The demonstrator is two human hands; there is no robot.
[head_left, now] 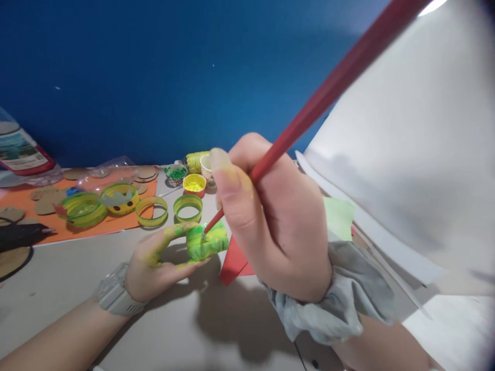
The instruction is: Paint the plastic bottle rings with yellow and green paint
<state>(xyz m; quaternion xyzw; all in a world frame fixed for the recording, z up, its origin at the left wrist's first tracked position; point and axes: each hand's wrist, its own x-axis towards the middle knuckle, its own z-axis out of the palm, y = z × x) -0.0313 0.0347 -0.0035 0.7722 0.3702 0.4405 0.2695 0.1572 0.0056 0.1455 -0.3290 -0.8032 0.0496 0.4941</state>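
My right hand [276, 216], large in front of the camera, pinches a red-handled paintbrush [301, 123]. The brush tip meets the side of a small ribbed cylinder [204, 250], streaked with wet green and yellow paint; it looks like a plastic bottle piece. Around its left end curl the thumb and fingers of my left hand [154, 257], closed on it and smeared with paint. Behind stand a paper cup of yellow paint [194, 184] and a cup of green paint [176, 174]. A green-yellow ring [187, 208] lies just beyond my left fingers.
Several painted rings, one with a grey paper crown [120, 200], sit on orange paper [131, 224] at the left. Beside them are cardboard discs [145, 173] and a clear bottle [25, 152]. Red paper [234, 263] lies under my right hand. A blue panel [174, 77] rises behind.
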